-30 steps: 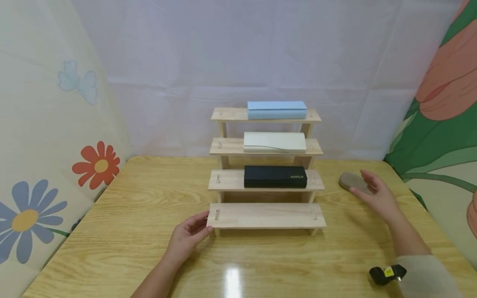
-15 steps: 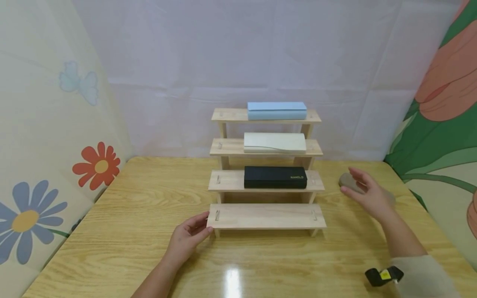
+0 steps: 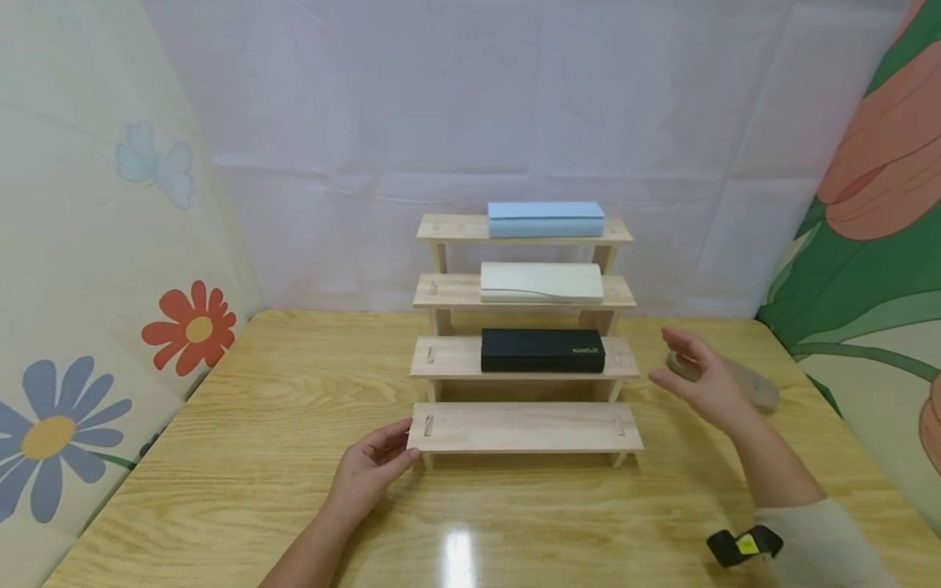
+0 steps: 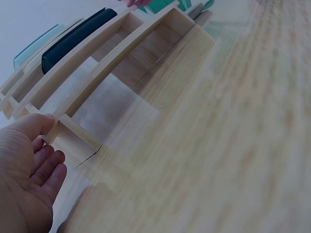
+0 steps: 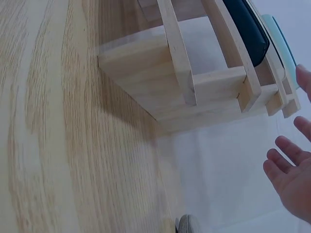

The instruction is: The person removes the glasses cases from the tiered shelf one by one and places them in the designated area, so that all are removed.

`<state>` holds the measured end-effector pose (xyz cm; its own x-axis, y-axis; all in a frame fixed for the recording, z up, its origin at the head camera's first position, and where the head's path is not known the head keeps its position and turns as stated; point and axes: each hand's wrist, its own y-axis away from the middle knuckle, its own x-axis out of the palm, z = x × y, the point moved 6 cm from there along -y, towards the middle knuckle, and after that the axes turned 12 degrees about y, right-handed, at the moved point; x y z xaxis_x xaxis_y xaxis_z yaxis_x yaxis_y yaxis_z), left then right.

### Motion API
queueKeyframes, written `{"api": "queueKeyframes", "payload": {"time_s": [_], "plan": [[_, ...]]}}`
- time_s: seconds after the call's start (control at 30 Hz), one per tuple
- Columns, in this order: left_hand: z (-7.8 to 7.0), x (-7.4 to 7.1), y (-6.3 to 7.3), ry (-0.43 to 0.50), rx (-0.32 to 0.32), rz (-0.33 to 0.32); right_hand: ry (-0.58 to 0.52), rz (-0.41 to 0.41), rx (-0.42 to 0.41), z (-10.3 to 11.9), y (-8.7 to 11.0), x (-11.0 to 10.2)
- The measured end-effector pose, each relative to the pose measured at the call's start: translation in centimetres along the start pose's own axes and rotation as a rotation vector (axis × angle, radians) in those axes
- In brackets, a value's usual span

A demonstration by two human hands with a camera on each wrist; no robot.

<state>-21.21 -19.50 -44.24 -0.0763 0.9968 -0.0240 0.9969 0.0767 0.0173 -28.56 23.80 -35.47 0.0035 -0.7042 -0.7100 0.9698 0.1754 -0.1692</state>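
Note:
A stepped wooden display rack (image 3: 525,427) stands mid-table with its lowest shelf bare. My left hand (image 3: 363,472) grips the left end of that shelf, thumb on its edge; in the left wrist view the other fingers (image 4: 51,167) hang loosely beneath. On the upper shelves lie a light blue glasses case (image 3: 546,222), a white one (image 3: 541,283) and a black one (image 3: 544,351) with lettering. Holding nothing, my right hand (image 3: 709,388) hovers right of the rack, fingers spread. It partly hides a grey-brown elongated case (image 3: 757,386) lying behind it.
The wood-grain table (image 3: 294,392) has a white cloth (image 3: 367,122) behind it. Flower-printed panels (image 3: 66,286) flank both sides. A black strap piece with a yellow label (image 3: 746,545) is attached near the right sleeve.
My right hand has moved left, from over the grey-brown case toward the rack, uncovering the case's right end. My left hand and the cases have stayed put.

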Motion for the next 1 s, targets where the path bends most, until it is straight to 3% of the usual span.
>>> {"api": "queueKeyframes", "payload": {"time_s": [0.17, 1.0], "plan": [[0.0, 0.0, 0.0, -0.003, 0.006, 0.005, -0.004, -0.006, -0.053, 1.1, -0.1, 0.5], [0.0, 0.0, -0.1, 0.009, 0.003, 0.014, 0.005, 0.121, -0.108, 4.5, -1.5, 3.4]]}}
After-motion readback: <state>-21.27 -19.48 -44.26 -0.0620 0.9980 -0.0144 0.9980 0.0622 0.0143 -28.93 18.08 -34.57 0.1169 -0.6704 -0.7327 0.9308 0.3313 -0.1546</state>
